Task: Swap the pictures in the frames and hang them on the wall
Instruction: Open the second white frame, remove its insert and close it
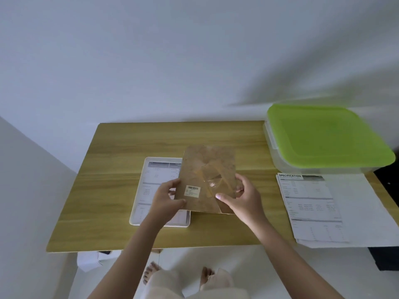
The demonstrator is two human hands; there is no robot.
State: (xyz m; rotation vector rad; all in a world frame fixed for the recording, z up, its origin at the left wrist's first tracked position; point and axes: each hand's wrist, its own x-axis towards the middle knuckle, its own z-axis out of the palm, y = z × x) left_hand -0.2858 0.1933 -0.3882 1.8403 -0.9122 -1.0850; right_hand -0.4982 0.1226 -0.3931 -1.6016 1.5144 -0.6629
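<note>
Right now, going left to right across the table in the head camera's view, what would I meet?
White frame → left hand → brown backing board → right hand → printed sheets; the green-lidded box sits behind them.

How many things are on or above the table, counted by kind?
Frames: 1, the white frame
Backing boards: 1, the brown board, held by both hands
Paper stacks: 1, the specification sheets
Containers: 1, the green-lidded box
Total: 4
</note>
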